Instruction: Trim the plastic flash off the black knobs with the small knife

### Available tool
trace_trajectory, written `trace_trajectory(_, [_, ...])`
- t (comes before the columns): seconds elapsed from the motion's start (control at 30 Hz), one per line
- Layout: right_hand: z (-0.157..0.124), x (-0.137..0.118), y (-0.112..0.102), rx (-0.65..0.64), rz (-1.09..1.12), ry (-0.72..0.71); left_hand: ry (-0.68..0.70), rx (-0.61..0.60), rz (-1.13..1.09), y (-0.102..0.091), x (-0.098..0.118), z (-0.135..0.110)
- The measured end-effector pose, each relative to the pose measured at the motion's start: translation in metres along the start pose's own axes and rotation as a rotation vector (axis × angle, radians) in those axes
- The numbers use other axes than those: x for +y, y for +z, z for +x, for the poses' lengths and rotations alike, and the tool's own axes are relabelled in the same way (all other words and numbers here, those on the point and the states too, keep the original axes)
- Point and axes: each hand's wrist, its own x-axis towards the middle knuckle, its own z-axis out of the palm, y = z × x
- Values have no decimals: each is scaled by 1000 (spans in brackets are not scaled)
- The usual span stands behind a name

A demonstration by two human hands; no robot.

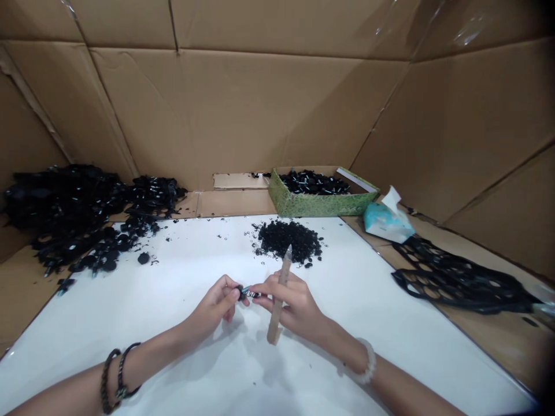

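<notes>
My left hand point(217, 306) pinches a small black knob-headed screw point(243, 290) over the white sheet point(173, 300). My right hand point(290, 303) holds a wooden stick point(279, 300) upright against the palm while its fingertips pinch a tiny black ring point(255, 294) at the screw's metal tip. The two hands meet at the middle of the sheet. A heap of small black rings point(288, 240) lies just beyond the hands.
A big pile of black screws point(82, 214) covers the left. A green patterned box point(318, 199) with more black parts stands at the back. A tissue pack point(387, 222) and black net-like plastic frames point(459, 277) lie right. Cardboard walls point(260, 110) enclose the space.
</notes>
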Motion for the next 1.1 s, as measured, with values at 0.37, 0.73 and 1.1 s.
trace_trajectory(0.37, [-10, 11, 14, 6, -188, -148, -17, 18, -6, 1, 3, 0])
trace_trajectory(0.73, [-12, 24, 21, -222, -110, 212, -15, -15, -54, -1, 2, -1])
trace_trajectory(1.1, [-14, 21, 29, -144, -171, 116, -6, -18, -64, -2, 0, -2])
